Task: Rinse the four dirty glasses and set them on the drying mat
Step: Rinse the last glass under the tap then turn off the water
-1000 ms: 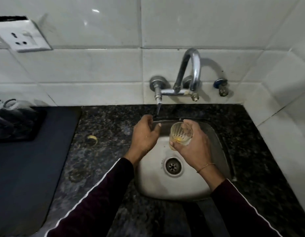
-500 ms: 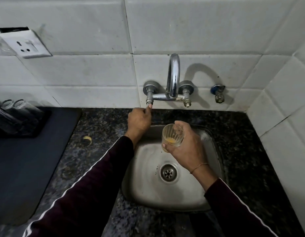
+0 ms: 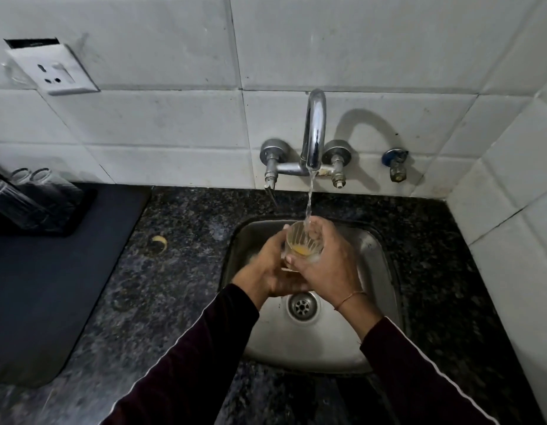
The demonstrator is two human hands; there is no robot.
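Both hands over the sink, wrapped around one glass. Right hand curled round the right and near side of the glass, thumb across the near wall, fingertips up at the far rim. Left hand blurred, cupped against the left side and under the base; how tightly its fingers close, impossible to tell. Thin cord bracelet on the right wrist; dark sleeves with a pale stripe on both arms.

Glass held upright above the far half of the sink, mouth up, ribbed walls, a small orange residue at the bottom. Stream of water falling from the tap straight into the far right part of the mouth. Tap mounted on the white tiled wall, spout curved toward the viewer, a lever handle hanging low on its left and a knob on its right. Separate small valve farther right on the wall.

Drain just near of the hands, partly covered by them. Dark speckled counter around the sink, with a small yellowish scrap lying left of it. Dark mat spread over the left part of the counter. At the far left, a black tray with clear glasses on it, three visible, the count beyond the frame edge unclear. White wall socket above, on the tiles.
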